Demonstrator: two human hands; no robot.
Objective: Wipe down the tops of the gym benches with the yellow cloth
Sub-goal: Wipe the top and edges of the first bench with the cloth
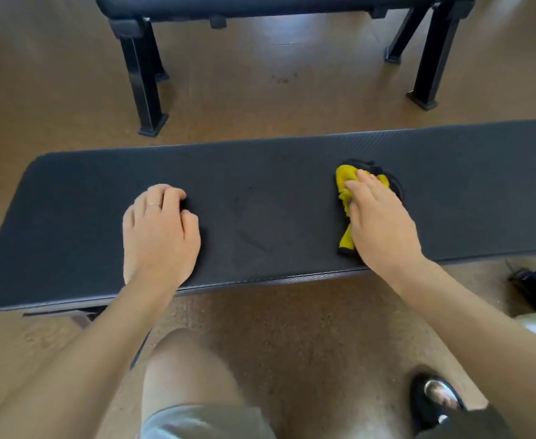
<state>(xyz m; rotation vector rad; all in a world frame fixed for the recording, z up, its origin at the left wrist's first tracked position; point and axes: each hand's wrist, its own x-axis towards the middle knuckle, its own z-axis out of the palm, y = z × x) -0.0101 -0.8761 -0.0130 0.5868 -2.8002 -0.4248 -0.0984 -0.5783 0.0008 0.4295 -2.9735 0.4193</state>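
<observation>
Down nearest, a bare knee (177, 369) and a black sandal (431, 403) show over the brown floor (292, 327), the person leaning over the near bench (260, 191). Their left hand (160, 229) rests on its black pad with the fingers curled under, holding nothing, propping their weight as far as I can judge. Well apart to the right, the right hand (384, 223) lies flat with straight fingers pressing the yellow cloth (347, 191) against the bench top, near the pad's middle width. That cloth is bunched and crumpled, with a dark edge showing beyond the fingers; it looks soft, light and limp, likely to slide or ball up under a push, so a broad palm spread over its middle should serve better than a pinch at a corner. Farther off stands a second bench (260, 4), only its black legs (146, 80) and underside in view, its top unseen.
</observation>
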